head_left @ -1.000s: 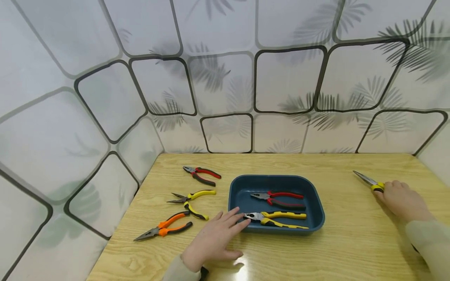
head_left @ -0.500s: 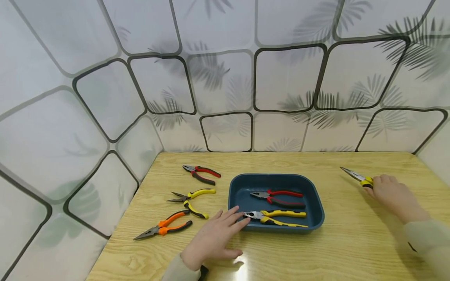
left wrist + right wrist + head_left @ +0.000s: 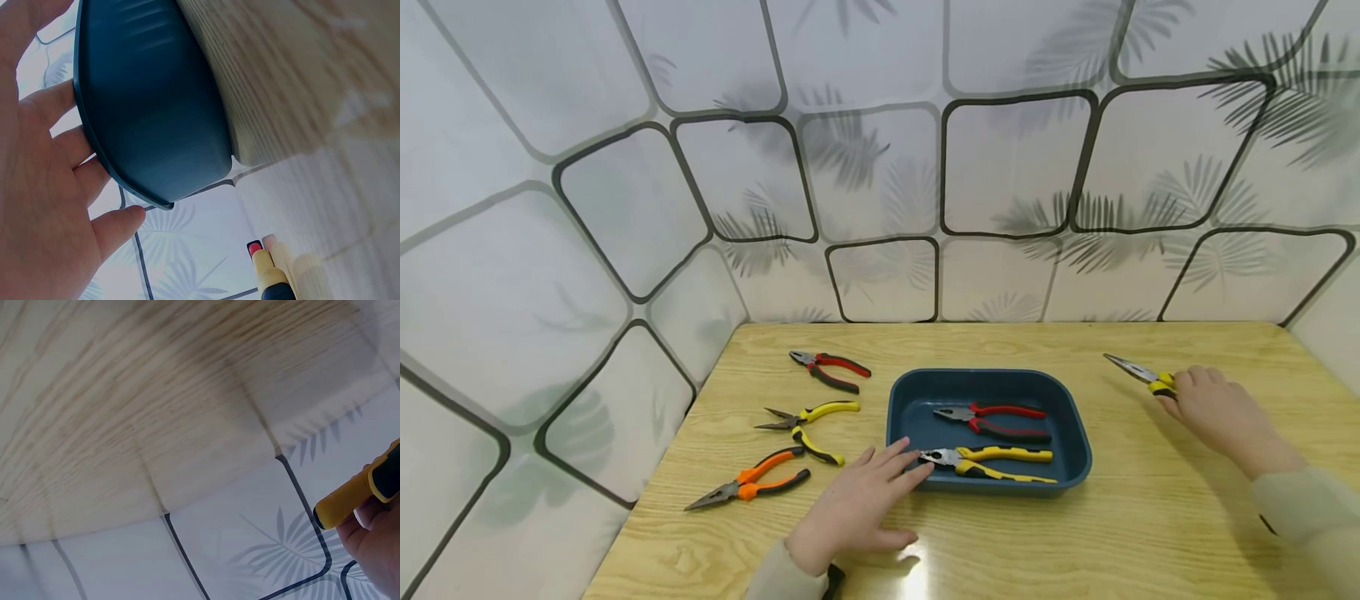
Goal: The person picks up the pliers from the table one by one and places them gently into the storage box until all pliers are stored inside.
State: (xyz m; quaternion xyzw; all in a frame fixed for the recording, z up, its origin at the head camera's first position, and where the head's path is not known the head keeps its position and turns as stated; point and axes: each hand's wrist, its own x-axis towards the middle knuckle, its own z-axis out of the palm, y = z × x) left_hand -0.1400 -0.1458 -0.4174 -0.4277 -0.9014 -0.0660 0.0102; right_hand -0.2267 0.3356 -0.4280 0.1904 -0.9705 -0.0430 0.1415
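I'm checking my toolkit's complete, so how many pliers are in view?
6. On the table, left of the blue tray: a red pair, a yellow pair, an orange pair. Inside the tray: another red pair, a yellow-and-black pair. The right hand holds a pointed pair.

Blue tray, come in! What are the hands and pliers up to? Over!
Right hand gripping yellow pliers, right of blue tray. Left hand at tray's near left corner, fingers over rim. Inside, maybe in the way: red pliers, second yellow pair.
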